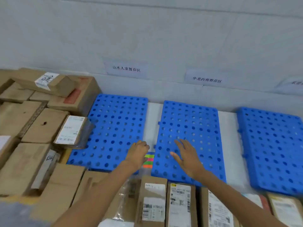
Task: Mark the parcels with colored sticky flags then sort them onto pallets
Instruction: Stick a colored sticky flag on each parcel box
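The middle pallet (195,122) lies on a white surface (227,145) by a pale wall (164,38) with signs (126,68). Flags (149,158) lie just left of it, partly beneath the curled left hand (138,152), grip unclear. The right hand (188,158) spreads over it. Parcels (37,125) crowd farther left.

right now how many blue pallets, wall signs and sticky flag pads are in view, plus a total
blue pallets: 3
wall signs: 3, the right one cut off by the frame
sticky flag pad: 1
total: 7
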